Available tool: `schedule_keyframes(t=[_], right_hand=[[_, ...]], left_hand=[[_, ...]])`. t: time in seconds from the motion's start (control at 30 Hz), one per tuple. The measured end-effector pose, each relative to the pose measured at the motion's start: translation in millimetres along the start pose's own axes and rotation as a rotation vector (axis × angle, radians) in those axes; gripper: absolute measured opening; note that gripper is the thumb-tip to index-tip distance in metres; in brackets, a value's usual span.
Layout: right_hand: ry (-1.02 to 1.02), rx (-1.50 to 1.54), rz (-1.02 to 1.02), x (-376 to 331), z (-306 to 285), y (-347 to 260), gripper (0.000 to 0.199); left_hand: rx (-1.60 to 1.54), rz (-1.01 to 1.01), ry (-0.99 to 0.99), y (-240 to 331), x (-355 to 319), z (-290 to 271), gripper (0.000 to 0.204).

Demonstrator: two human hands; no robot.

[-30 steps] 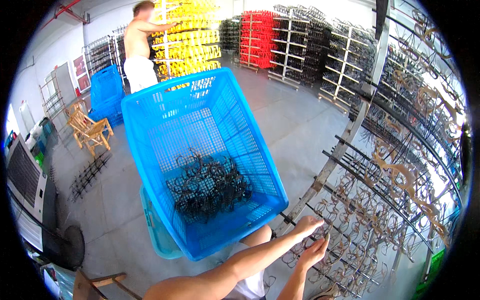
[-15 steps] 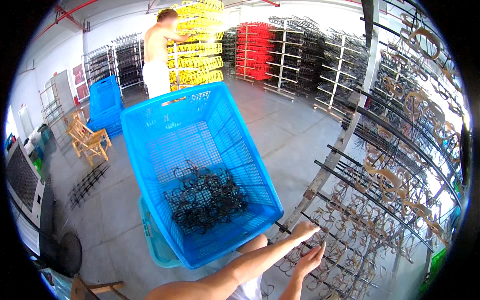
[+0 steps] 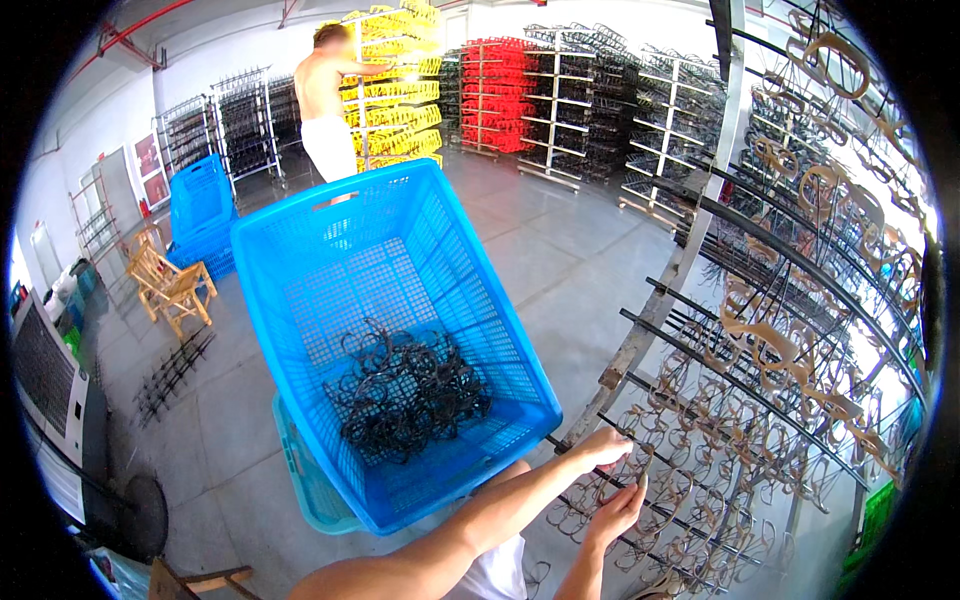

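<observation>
Both hands sit a little lower on the rack than a second ago, and the view has swung slightly left, so the blue crate fills more of the middle. At the rack, the left hand curls over a dark rod, fingers bent as if pinching one of the pale eyeglass frames hanging there. The right hand is just below it, fingers half curled towards the next row; whether either hand truly grips a frame is hard to tell, since the frames are small and tangled at this edge of the view.

Beside the hands to the left, the blue crate rests tilted on a paler teal crate, with a heap of dark frames gathered in its lower corner.

Several risks seem likely. Neighbouring frames hang close together, so pulling one free could snag another and drop it to the concrete floor. An elbow could nudge the tilted crate, which may slide off its support and spill the heap. Another person stands well apart at the yellow racks.
</observation>
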State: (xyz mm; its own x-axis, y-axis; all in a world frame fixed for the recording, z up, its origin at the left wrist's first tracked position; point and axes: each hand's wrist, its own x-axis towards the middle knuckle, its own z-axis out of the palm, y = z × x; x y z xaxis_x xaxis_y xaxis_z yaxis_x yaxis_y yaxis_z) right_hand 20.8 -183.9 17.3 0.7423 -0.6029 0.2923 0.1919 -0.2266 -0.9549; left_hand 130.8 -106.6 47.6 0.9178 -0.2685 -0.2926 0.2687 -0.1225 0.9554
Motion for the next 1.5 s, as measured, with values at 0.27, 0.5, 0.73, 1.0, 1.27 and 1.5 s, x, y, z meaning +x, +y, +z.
schedule_keyframes(t=[0.27, 0.5, 0.73, 1.0, 1.27, 1.5], right_hand=[[-0.022, 0.003, 0.001, 1, -2, 7, 0.034], [-0.005, -0.036, -0.024, 6, -4, 16, 0.034], [-0.084, 0.056, 0.048, 6, -9, 9, 0.036], [-0.679, -0.061, 0.152, -4, -123, 30, 0.056], [-0.210, -1.003, -0.132, 82, -365, -73, 0.006], [0.323, -0.753, -0.252, 171, -399, -140, 0.029]], left_hand=[[-0.383, -0.141, -0.182, -11, -1, 0, 0.023], [-0.596, -0.180, -0.199, -17, 0, 8, 0.020], [-0.702, -0.232, -0.163, -24, 4, 20, 0.021], [-0.072, 0.231, 0.201, -11, -38, -10, 0.033], [0.132, 0.548, 0.684, -13, -105, -131, 0.013], [0.126, 0.881, 0.683, 115, -130, -119, 0.014]])
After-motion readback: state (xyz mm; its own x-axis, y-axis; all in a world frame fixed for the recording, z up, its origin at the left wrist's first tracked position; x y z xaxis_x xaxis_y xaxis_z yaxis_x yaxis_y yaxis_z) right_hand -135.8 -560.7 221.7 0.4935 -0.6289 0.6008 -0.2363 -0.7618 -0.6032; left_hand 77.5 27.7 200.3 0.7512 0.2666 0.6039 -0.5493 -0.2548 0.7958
